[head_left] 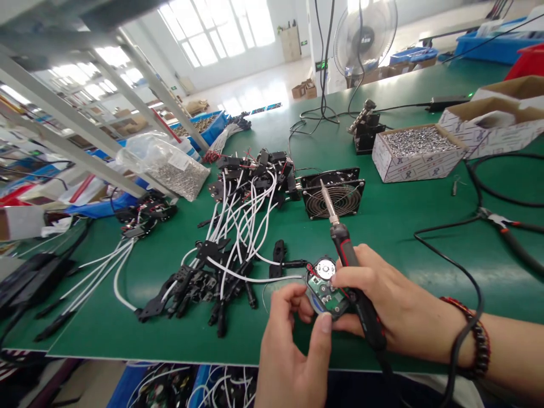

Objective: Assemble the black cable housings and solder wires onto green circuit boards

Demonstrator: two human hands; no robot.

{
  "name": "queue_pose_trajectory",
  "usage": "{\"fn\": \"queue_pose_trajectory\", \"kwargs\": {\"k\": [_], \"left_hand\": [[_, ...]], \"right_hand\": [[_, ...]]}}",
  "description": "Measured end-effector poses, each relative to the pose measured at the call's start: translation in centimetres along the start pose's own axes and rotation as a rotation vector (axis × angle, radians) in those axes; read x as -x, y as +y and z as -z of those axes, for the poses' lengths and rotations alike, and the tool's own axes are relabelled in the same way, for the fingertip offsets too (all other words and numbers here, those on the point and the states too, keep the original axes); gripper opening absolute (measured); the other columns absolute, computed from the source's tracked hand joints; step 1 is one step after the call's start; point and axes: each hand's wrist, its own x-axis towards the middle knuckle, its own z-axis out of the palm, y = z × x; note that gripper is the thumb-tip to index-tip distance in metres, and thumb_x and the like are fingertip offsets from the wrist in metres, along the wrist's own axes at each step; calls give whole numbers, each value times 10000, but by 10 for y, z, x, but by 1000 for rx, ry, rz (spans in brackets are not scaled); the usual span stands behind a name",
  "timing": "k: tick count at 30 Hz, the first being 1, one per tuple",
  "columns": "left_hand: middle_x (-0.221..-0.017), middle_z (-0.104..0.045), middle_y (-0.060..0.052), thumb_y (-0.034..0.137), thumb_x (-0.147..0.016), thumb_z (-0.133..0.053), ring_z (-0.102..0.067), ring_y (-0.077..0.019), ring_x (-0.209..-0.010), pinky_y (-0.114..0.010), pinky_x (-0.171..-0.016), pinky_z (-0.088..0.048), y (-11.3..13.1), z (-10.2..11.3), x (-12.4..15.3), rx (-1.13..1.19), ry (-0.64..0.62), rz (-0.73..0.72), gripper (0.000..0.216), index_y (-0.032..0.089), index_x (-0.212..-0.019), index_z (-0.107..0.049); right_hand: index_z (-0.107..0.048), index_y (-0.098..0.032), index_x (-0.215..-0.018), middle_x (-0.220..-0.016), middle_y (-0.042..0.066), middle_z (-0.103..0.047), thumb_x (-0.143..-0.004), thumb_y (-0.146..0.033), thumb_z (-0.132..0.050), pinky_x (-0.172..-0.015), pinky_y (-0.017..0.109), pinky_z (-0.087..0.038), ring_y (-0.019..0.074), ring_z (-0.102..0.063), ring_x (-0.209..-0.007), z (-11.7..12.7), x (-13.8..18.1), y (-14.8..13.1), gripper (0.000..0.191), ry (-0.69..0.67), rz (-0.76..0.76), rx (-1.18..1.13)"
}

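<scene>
My right hand [382,294] is closed around a soldering iron [346,249], its metal tip pointing up and away toward a small black fan [334,195]. Between my two hands is a small device with a green circuit board [325,292] and a round silver part. Thumb and fingers of my left hand [293,340] grip the board's near left edge, while fingertips of the right hand also touch it. A white cable [255,279] runs from the board's left side to black parts [195,283] on the green table.
A heap of black parts with white cables [250,181] lies left of the fan. A box of small metal pieces [419,144] stands at the right, near pliers [510,226] and looping black cords. At left are a plastic bag of metal pieces [182,170] and a shelf frame [106,141].
</scene>
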Motion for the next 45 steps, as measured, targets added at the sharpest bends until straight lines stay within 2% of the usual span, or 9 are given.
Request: {"fn": "queue_pose_trajectory", "kwargs": {"k": [4,7,10,13,23,27,33,36,45], "left_hand": [[-1056,-624,-50,448,-983,-565,-577,-217,-950,-350,-880,-469,-3,-2,-8,14,1,61,304,230,-1194,-563],[-1103,-652,-46,441,-1012,-536,-606,-222,-997,-350,-914,-489,-9,5,-16,46,-83,55,287,264,-1230,-597],[-1213,-658,-38,390,-1039,-510,-612,-224,-1132,-360,-1003,-475,-17,11,-23,24,-159,-61,269,314,-1269,-629],[-1275,-644,-27,312,-1051,-501,-591,-212,-1213,-364,-1057,-453,-20,15,-27,-27,-186,-169,292,360,-1311,-627],[-1179,-619,-38,42,-920,-621,-534,-217,-1117,-346,-935,-434,-7,35,-32,-267,-168,-639,326,334,-998,-742],[-1076,-691,-13,61,-941,-626,-578,-194,-1057,-322,-930,-455,-9,35,-36,-158,-164,-615,291,317,-1033,-731],[-930,-690,22,128,-949,-664,-646,-169,-955,-292,-877,-525,-12,28,-26,278,-201,-318,183,305,-995,-679],[-928,-683,18,128,-943,-658,-648,-167,-933,-281,-854,-530,-7,28,-22,192,-166,-268,158,284,-967,-661],[-1018,-704,-24,116,-958,-597,-652,-195,-1035,-310,-879,-530,7,31,-23,-160,-162,-426,186,273,-998,-689]], "right_hand": [[-408,-257,-1280,-1102,90,-575,-945,-273,-682,-731,371,-548,241,-586,-891,0,5,4,434,-86,58,-173],[-407,-228,-1295,-1116,90,-596,-891,-220,-675,-863,417,-548,241,-612,-948,7,3,13,485,15,104,-263],[-388,-227,-1342,-1316,134,-554,-868,-78,-625,-1049,406,-492,243,-583,-1227,11,-2,23,550,76,69,-279],[-351,-241,-1391,-1521,177,-458,-916,-100,-613,-1148,419,-438,250,-468,-1441,11,-7,30,560,-80,45,-387],[-388,-231,-1386,-1403,157,-578,-931,-103,-632,-1077,405,-510,209,-597,-1299,10,-11,30,532,-163,82,-479],[-384,-222,-1389,-1377,159,-578,-915,-110,-642,-1095,448,-494,234,-585,-1281,7,-10,28,551,-159,111,-442],[-380,-229,-1388,-1371,167,-559,-906,-171,-710,-1047,496,-518,277,-581,-1253,-5,-6,25,588,-138,115,-463],[-386,-234,-1378,-1338,153,-558,-900,-165,-730,-1006,475,-541,265,-598,-1210,-7,-6,22,593,-126,96,-478],[-406,-236,-1363,-1309,142,-578,-911,-202,-730,-1010,458,-541,264,-596,-1211,-8,-4,18,558,-99,80,-430]]}}
